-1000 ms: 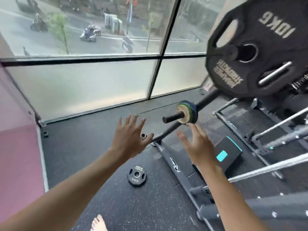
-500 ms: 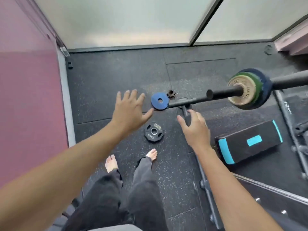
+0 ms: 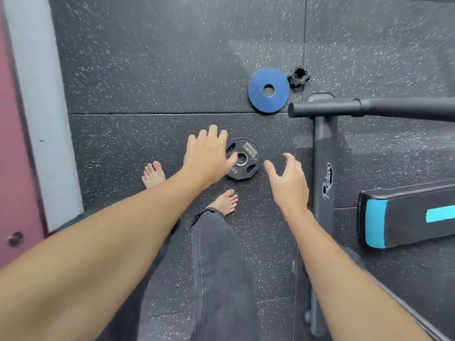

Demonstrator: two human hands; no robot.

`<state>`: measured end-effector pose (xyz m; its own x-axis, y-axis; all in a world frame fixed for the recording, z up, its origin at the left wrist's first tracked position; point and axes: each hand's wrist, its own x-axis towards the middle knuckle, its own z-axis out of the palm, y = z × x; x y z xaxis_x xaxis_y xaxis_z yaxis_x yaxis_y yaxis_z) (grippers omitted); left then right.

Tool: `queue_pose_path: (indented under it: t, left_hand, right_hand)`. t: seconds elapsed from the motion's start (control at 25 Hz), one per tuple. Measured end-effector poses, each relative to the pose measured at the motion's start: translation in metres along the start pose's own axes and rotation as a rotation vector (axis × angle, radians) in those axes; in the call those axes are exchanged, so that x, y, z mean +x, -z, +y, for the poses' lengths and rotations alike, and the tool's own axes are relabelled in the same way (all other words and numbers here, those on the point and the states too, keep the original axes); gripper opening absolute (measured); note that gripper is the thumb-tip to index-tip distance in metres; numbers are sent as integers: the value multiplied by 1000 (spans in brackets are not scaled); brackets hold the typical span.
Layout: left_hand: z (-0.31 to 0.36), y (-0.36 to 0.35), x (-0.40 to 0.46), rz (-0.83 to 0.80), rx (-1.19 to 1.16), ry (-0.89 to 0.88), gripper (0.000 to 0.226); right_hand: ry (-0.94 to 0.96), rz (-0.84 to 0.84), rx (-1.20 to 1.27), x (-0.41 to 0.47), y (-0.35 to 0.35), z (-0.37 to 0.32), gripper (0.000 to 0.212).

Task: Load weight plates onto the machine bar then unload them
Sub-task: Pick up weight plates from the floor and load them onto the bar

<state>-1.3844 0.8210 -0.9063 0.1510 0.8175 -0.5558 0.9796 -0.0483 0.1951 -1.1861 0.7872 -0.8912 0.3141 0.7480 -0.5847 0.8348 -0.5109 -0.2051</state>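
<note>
Our left hand [image 3: 206, 153] reaches over the small black plate [image 3: 243, 158], its fingers [image 3: 213, 131] spread and loosely bent, holding nothing; whether the thumb touches the plate we cannot tell. That plate lies flat on the floor [image 3: 160, 70] just ahead of our bare feet. Our right hand [image 3: 289, 183] hovers just beside it, fingers open and empty. Farther on, a blue plate [image 3: 268, 89] lies flat with a black collar [image 3: 298, 77] next to it. At right, the bar [image 3: 369, 108] shows a bare end above them. We judge both floor plates not yet loaded, or already taken off; the pictures cannot say which
</note>
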Motion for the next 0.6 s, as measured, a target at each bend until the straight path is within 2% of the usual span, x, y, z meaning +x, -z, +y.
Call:
queue_pose_path:
  t: [0.16,0.36,0.6]
  left_hand:
    - [-5,-107,67,-65,-59,35,56]
    - [-2,-218,137,-88,-99,46,58]
    - [16,-287,195,-59,-47,95,85]
  right_hand:
    - [-120,-59,-42,72,-98,40,74]
    - [-175,-90,-44,149,-206,76,83]
    - [-266,-61,33,202,-272,96,97]
